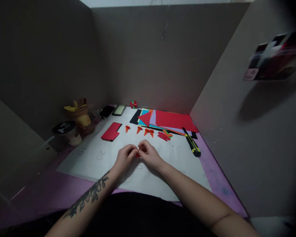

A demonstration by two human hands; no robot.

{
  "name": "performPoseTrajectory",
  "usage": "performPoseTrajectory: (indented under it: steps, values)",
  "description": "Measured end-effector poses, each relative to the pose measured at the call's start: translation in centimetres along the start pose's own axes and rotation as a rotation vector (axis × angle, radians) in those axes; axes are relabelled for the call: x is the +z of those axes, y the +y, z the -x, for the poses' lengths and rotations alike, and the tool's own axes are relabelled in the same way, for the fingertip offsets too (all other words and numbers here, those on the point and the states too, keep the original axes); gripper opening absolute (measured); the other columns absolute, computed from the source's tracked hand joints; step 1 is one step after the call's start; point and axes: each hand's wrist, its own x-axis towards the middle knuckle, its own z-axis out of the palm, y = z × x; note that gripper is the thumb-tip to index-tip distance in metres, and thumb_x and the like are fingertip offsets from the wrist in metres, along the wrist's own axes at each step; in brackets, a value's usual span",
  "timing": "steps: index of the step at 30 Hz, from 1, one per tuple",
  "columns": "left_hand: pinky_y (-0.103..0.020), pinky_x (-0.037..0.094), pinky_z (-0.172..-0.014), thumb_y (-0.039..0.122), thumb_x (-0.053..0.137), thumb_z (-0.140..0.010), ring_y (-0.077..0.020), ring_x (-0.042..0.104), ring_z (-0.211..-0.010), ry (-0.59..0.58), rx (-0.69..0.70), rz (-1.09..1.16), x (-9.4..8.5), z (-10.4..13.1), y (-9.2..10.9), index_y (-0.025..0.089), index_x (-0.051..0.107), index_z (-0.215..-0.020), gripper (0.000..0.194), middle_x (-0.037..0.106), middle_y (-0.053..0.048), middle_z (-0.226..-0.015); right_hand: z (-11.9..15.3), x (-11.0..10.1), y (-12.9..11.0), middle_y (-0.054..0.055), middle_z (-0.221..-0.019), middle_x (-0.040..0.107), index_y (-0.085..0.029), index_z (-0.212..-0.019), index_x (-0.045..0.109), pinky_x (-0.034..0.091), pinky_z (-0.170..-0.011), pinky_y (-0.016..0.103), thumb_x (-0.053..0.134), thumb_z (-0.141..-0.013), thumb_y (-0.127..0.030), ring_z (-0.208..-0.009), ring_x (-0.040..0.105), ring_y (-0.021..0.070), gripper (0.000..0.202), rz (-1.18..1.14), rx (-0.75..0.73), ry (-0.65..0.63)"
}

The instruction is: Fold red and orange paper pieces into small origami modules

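Observation:
A small red piece of paper is pinched between my hands, mostly covered by the fingers. My left hand holds it from the left, thumb and fingertips together. From the other side my right hand grips it with bent fingers. Just beyond them lie small folded orange paper pieces in a row. Small red paper strips lie to their right, with orange and green bits against them. A stack of red cut paper rests to the left.
Coloured sheets are piled at the back. A yellow-and-black utility knife lies at the right. A red-and-green paper star sits by the back wall. Phones, a lidded cup and a brownish pot stand or lie left.

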Motion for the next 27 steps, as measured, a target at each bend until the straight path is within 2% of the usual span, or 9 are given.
performPoseTrajectory:
  steps: [4,7,9,12,15,19,21,23,27]
  values:
    - [-0.024,0.042,-0.064,0.03,0.059,-0.076,-0.0131,0.055,-0.066,0.173,-0.047,0.084,-0.5,-0.3,-0.5,0.016,0.062,-0.083,0.015,0.062,0.0,-0.072,-0.3,-0.2,0.3,-0.006,-0.067,0.045,-0.021,-0.083,0.047,0.035,-0.057,0.022,0.05,-0.071,-0.014,-0.059,0.043,0.0095,0.014,-0.107,0.013,0.017]
    - [-0.023,0.042,-0.06,0.033,0.059,-0.076,-0.0122,0.054,-0.062,0.287,-0.077,0.107,-0.9,-0.5,-0.9,0.017,0.063,-0.09,0.022,0.059,0.002,-0.068,-0.5,-0.5,0.8,-0.006,-0.068,0.047,-0.02,-0.086,0.049,0.036,-0.056,0.022,0.053,-0.07,-0.015,-0.059,0.044,0.009,0.017,-0.189,0.051,0.081]
    - [-0.023,0.043,-0.059,0.035,0.057,-0.078,-0.0122,0.055,-0.063,0.242,-0.09,0.111,-0.8,-0.6,-0.9,0.017,0.063,-0.092,0.023,0.061,0.001,-0.071,-0.6,-0.5,1.0,-0.006,-0.067,0.048,-0.02,-0.09,0.051,0.037,-0.054,0.021,0.056,-0.069,-0.018,-0.056,0.045,0.0086,0.021,-0.258,0.107,0.114]
    - [-0.023,0.045,-0.062,0.034,0.056,-0.078,-0.0136,0.058,-0.069,0.056,-0.079,0.115,-0.3,-0.5,-0.6,0.015,0.064,-0.087,0.022,0.065,-0.004,-0.081,-0.6,-0.4,0.9,-0.005,-0.065,0.051,-0.018,-0.089,0.055,0.039,-0.053,0.021,0.059,-0.069,-0.021,-0.054,0.048,0.0083,0.02,-0.33,0.157,0.085]
    - [-0.023,0.043,-0.06,0.031,0.055,-0.079,-0.0135,0.057,-0.066,-0.041,-0.064,0.069,0.1,-0.2,-0.2,0.014,0.064,-0.076,0.02,0.064,-0.004,-0.073,-0.4,-0.1,0.6,-0.005,-0.062,0.054,-0.017,-0.083,0.056,0.04,-0.053,0.021,0.06,-0.068,-0.022,-0.053,0.051,0.0089,0.016,-0.338,0.188,0.043]
    - [-0.023,0.038,-0.056,0.03,0.048,-0.082,-0.0117,0.05,-0.058,-0.067,-0.058,0.017,0.2,0.0,-0.2,0.015,0.06,-0.065,0.025,0.057,0.0,-0.06,-0.2,0.0,0.4,-0.005,-0.054,0.052,-0.017,-0.07,0.053,0.035,-0.047,0.02,0.059,-0.068,-0.025,-0.048,0.046,0.0082,0.01,-0.278,0.238,0.021]
    - [-0.023,0.036,-0.055,0.03,0.046,-0.083,-0.0113,0.047,-0.057,-0.056,-0.052,0.007,0.1,0.0,-0.3,0.016,0.056,-0.062,0.028,0.053,0.001,-0.058,-0.2,0.0,0.4,-0.005,-0.049,0.049,-0.017,-0.061,0.049,0.032,-0.045,0.02,0.055,-0.07,-0.026,-0.045,0.042,0.0076,0.014,-0.244,0.281,-0.022]
    - [-0.022,0.035,-0.055,0.031,0.044,-0.084,-0.0114,0.046,-0.057,-0.01,-0.063,0.007,0.0,0.0,-0.5,0.016,0.054,-0.062,0.028,0.051,0.002,-0.057,-0.2,-0.2,0.4,-0.005,-0.046,0.046,-0.018,-0.057,0.046,0.029,-0.043,0.02,0.052,-0.072,-0.027,-0.042,0.038,0.0072,0.019,-0.214,0.3,-0.036]
    - [-0.023,0.037,-0.056,0.034,0.043,-0.084,-0.0121,0.047,-0.06,0.084,-0.109,0.055,-0.1,-0.3,-0.6,0.017,0.054,-0.066,0.027,0.052,0.001,-0.061,-0.2,-0.5,0.2,-0.006,-0.048,0.044,-0.018,-0.056,0.047,0.027,-0.043,0.02,0.053,-0.073,-0.028,-0.045,0.036,0.0071,0.021,-0.153,0.231,0.023]
